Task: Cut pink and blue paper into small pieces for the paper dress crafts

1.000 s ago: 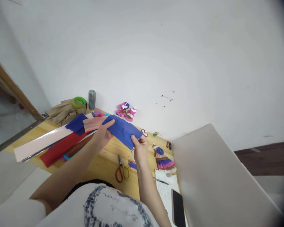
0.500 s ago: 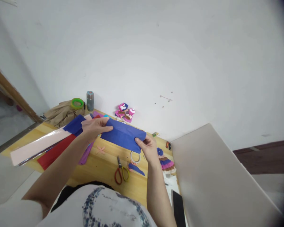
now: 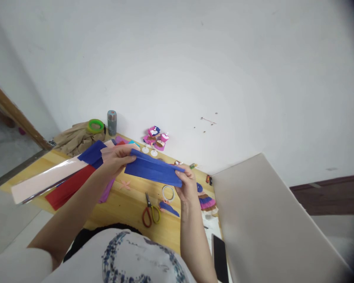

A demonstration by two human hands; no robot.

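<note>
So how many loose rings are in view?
2: the green ring on the tan cloth, and the white ring on the table, just below the held blue sheet in the picture. More may be hidden.

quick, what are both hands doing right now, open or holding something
Left hand: closed, pinching the left end of the blue paper strip.
Right hand: closed, pinching the right end of the same strip.

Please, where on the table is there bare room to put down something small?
Bare wood shows between the scissors and the purple paper, and in a smaller patch nearer you than the blue scrap. Crowded: the left side, with paper strips, and the right edge, with the phone.
</note>
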